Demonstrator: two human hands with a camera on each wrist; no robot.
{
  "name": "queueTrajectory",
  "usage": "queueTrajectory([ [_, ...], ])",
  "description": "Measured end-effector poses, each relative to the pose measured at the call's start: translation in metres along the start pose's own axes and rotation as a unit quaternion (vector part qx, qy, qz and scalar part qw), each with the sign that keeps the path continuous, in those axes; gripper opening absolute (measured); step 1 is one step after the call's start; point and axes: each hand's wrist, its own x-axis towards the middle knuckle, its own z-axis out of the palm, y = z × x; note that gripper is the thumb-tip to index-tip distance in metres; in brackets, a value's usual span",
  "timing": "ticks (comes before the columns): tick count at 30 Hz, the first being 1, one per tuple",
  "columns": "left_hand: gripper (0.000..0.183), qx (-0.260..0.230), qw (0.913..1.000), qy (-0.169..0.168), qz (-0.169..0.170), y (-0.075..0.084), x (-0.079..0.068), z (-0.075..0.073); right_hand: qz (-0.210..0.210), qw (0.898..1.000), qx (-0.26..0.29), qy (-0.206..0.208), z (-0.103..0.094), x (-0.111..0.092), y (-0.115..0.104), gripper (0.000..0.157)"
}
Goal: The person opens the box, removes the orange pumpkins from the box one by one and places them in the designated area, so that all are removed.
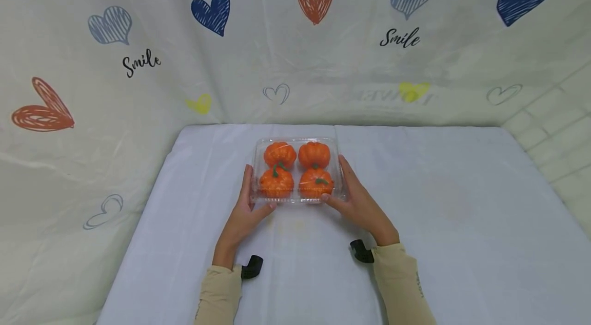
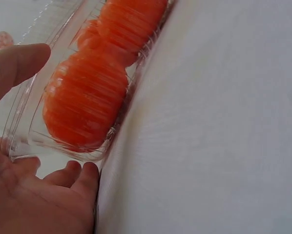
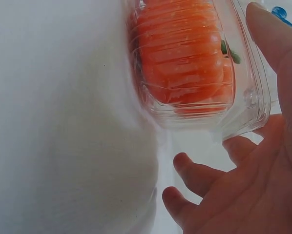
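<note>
A clear plastic clamshell box [image 1: 296,197] with a shut lid contains several small orange pumpkins [image 1: 314,155] with green stems. My left hand [image 1: 245,215] holds the box at its left side, fingers along that wall and thumb at the near edge. In the left wrist view, the thumb [image 2: 31,62] overlaps the lid's rim. My right hand [image 1: 362,207] holds the right side, its thumb over the near right corner. The right wrist view shows the index finger close under the rim, while the lower fingers [image 3: 197,173] are spread apart from the box.
The box is over a table with a white cloth [image 1: 461,212], towards its far edge. Behind stands a white curtain [image 1: 258,48] printed with hearts and "Smile". A black wrist camera [image 1: 252,267] sits on the left sleeve, another [image 1: 361,251] on the right sleeve.
</note>
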Motion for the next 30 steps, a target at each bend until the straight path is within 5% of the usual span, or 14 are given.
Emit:
queueTrajectory([
  [7, 0.102, 0.012, 0.9999, 0.006, -0.003, 0.003, -0.002, 0.002, -0.007, 1.000, 0.007, 0.002, 0.002, -0.001, 0.000, 0.114],
  [14, 0.085, 0.073, 0.9964, 0.010, 0.043, 0.005, -0.001, 0.003, -0.008, 1.000, 0.020, 0.006, 0.004, -0.001, 0.001, 0.114],
  [30, 0.065, 0.172, 0.9776, 0.095, 0.074, -0.002, -0.006, 0.012, 0.000, 1.000, 0.025, 0.003, 0.005, -0.001, 0.000, 0.114],
])
